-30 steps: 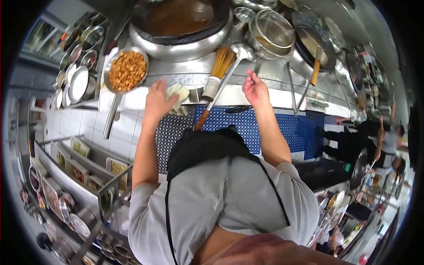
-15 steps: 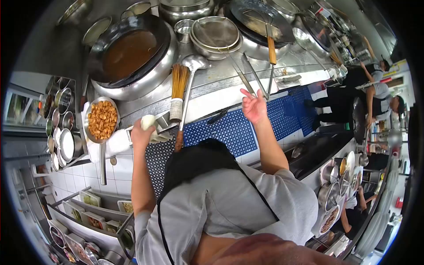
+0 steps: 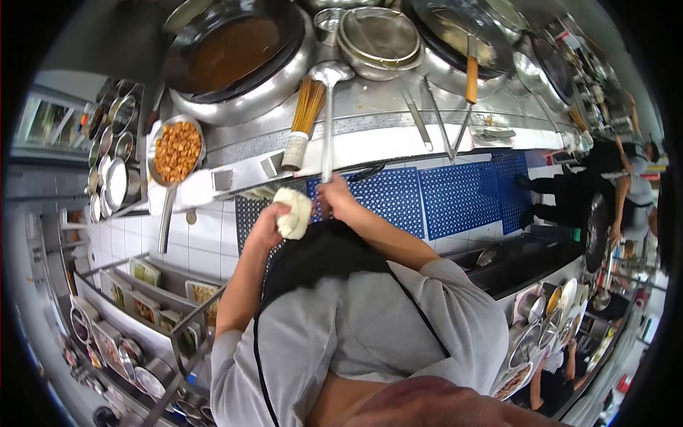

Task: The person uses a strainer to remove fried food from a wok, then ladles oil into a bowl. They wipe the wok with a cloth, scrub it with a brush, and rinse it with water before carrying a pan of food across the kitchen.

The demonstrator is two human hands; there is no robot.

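Observation:
My left hand (image 3: 267, 222) is closed on a bunched off-white cloth (image 3: 293, 213), held in front of the black apron. Beside it, my right hand (image 3: 337, 198) has its fingers around the handle end of a long steel ladle (image 3: 328, 128). The ladle's bowl rests up on the steel range, and the lower part of its handle is hidden by the hand. Just left of the ladle lies a bamboo wok brush (image 3: 306, 114). A long-handled strainer pan (image 3: 177, 152) full of browned, diced pieces sits at the counter's left.
A large wok (image 3: 235, 53) of brown liquid stands at the back left. Stacked round sieves (image 3: 380, 35) are beside it. Another wok (image 3: 462, 32) holds a wooden-handled strainer (image 3: 472, 78). Blue mats (image 3: 462, 196) cover the floor. Co-workers (image 3: 626, 178) stand at the far right.
My right hand has come down from the open air to the ladle handle. My left hand has moved right with the cloth, and the view has shifted.

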